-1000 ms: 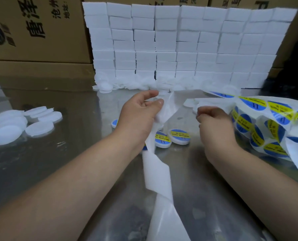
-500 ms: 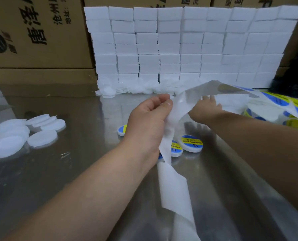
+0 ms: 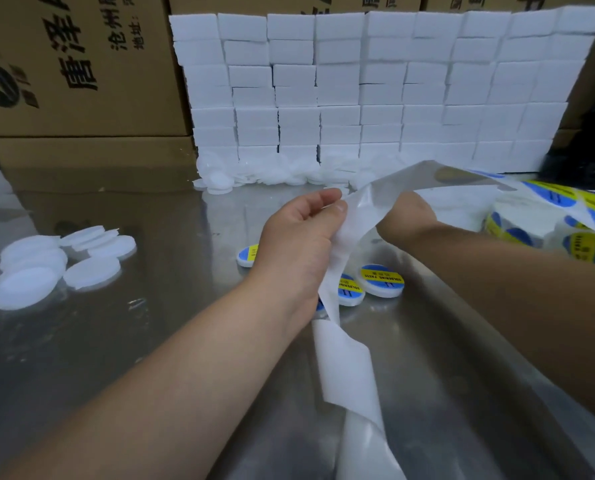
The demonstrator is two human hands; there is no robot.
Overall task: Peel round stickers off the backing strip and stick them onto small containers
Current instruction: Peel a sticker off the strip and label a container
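Steel tabletop [image 3: 143, 348], head camera: a person's left hand [image 3: 299, 244] pinches the spent white backing strip [image 3: 344, 362] between thumb and forefinger. The hand holds it aloft, and the loose length trails down toward the near edge. The lift appears meant to keep the liner taut and clear of the work below.

The right hand [image 3: 407, 216] reaches under the raised strip toward the far side. Its fingers are hidden behind the glossy liner, so whether they grasp anything cannot be told.

The blue-and-yellow stickers [image 3: 566, 233] not yet peeled lie bunched on their roll at right, beside the right forearm. Several labelled containers [image 3: 381, 284] sit on the table beneath the hands, partly screened by the strip and the left wrist.

Plain white containers [image 3: 91, 277] wait in a heap at left, well apart from the hands. More are piled at the foot of a wall of white blocks [image 3: 358, 81], with cardboard boxes [image 3: 81, 64] behind.
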